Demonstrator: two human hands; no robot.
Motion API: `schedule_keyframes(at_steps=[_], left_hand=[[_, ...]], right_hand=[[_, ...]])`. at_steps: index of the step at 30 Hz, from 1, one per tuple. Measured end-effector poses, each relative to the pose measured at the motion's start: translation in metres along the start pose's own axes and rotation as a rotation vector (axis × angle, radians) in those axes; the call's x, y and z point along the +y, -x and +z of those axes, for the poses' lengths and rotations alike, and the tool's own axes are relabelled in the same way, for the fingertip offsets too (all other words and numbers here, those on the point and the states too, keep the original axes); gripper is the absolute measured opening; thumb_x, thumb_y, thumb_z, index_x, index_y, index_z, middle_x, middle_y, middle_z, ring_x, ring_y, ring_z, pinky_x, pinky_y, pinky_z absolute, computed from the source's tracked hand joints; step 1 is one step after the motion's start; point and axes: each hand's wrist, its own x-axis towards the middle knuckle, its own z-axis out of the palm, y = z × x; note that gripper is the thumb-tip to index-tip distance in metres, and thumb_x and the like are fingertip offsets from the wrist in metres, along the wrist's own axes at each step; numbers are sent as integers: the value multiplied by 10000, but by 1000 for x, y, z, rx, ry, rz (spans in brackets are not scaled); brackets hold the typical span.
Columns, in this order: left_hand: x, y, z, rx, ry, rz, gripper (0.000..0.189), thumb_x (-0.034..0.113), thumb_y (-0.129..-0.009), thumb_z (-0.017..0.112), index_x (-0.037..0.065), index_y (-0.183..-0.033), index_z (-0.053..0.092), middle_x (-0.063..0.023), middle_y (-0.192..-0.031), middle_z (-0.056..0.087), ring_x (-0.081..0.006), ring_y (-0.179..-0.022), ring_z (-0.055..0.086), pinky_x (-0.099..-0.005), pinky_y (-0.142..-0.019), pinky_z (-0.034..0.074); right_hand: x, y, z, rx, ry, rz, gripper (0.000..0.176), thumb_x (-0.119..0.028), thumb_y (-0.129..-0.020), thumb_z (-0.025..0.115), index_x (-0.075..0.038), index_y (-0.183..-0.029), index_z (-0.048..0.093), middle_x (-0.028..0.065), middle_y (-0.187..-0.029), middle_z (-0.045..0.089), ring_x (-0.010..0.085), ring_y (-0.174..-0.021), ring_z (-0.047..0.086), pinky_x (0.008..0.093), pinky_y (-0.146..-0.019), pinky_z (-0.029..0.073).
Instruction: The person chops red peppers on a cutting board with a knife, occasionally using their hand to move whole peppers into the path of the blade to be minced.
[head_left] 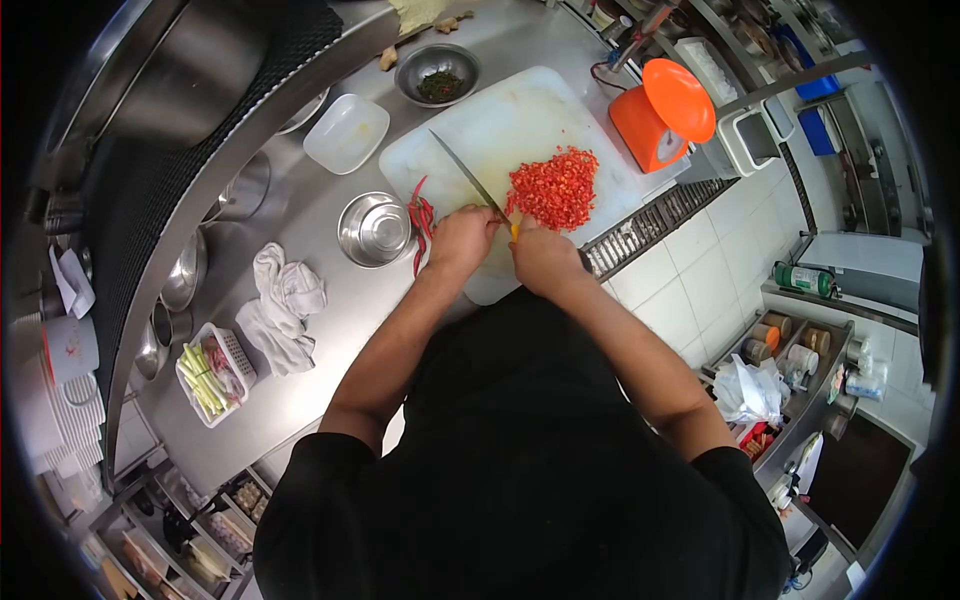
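Note:
My right hand is closed round the yellow handle of a long knife, whose blade points up and left over the white cutting board. Beside the blade near the handle, my left hand has its fingers pressed together; what they hold, if anything, is too small to make out. A heap of chopped red chili lies on the board just right of the knife. Several whole red chilies rest at the board's left edge, next to my left wrist.
Left of the board are a steel bowl, a white dish, a crumpled cloth and a basket of vegetables. A bowl of herbs sits above. An orange scale stands at the right.

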Motion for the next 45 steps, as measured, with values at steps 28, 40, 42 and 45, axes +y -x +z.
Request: schedule_keyframes(at_steps=[28,40,42,45], left_hand=[[-6,1,-1,17,57,15,91,119,-889,714,45,-938,733,-163,-963,717,-375,-881,710,-472,-792,565],[-7,2,0,32,59,25,71,109,-890,712,45,-921,722,-159,-943,711,-379,-861,705,-476,-777,564],[-6,2,0,38,56,15,69,108,-890,710,44,-913,714,-160,-935,706,-381,-852,702,-479,-769,561],[-6,3,0,51,81,27,68,108,-891,708,42,-909,705,-160,-935,703,-382,-853,701,-482,-761,556]], right_hand=[[-6,7,-29,-127,-37,43,389,-292,-1036,587,60,-1193,531,238,-1022,755,389,-982,759,469,-854,597],[-8,3,-26,-121,-31,21,385,-293,-1043,571,69,-1172,538,245,-1031,750,392,-982,757,457,-852,597],[-4,2,-15,-77,-40,16,424,-314,-1037,591,80,-1178,523,264,-1001,744,400,-963,756,482,-843,597],[0,-3,5,-20,-55,22,450,-333,-1036,593,84,-1188,516,277,-995,740,407,-965,752,497,-842,595]])
